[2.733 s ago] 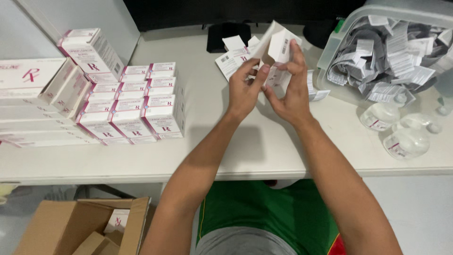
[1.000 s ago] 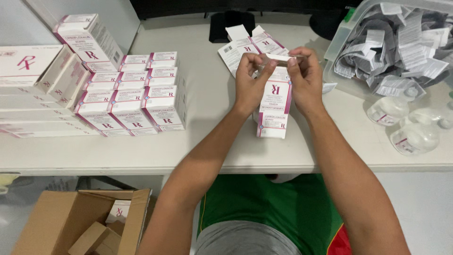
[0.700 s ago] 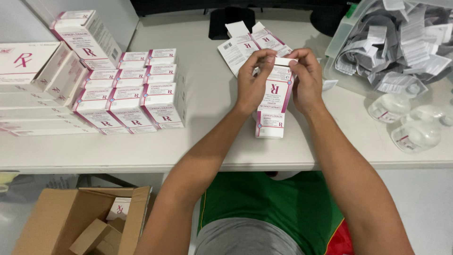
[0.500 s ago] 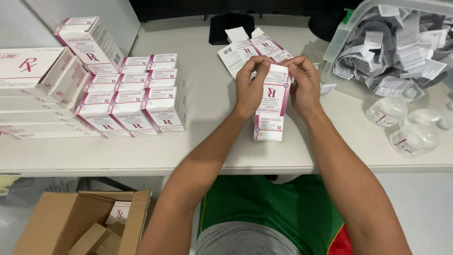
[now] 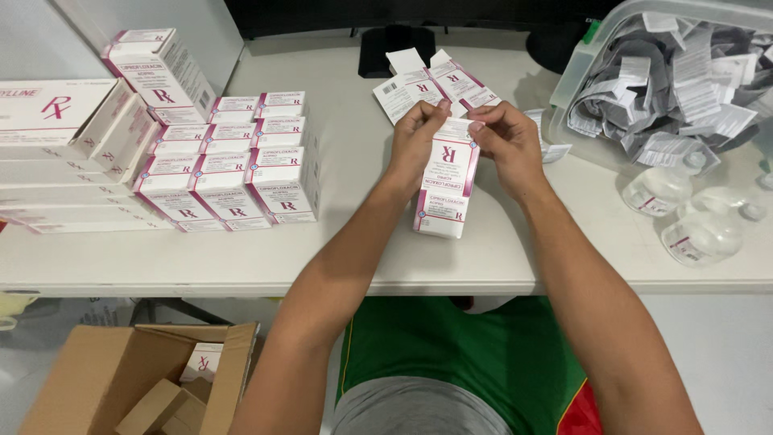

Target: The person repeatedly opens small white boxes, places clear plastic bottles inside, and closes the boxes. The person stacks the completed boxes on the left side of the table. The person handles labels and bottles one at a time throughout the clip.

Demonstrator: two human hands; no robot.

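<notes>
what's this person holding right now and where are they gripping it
A white and pink carton, standing upright on the table, gripped at its top end by the left hand and right hand.

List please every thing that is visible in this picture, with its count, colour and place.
upright carton: one, white and pink, table centre, both hands at its top
flat unfolded cartons: a few, white and pink, behind the hands
small cartons: about nine in rows, white and pink, table left
large boxes: several, white and pink, stacked far left
plastic bin: one, clear, top right, full of folded paper leaflets
bottles: about three, clear, lying at table right
cardboard box: one, brown, open on the floor lower left
table: one, white
left hand: grip on the carton top flap
right hand: grip on the carton top flap
</notes>
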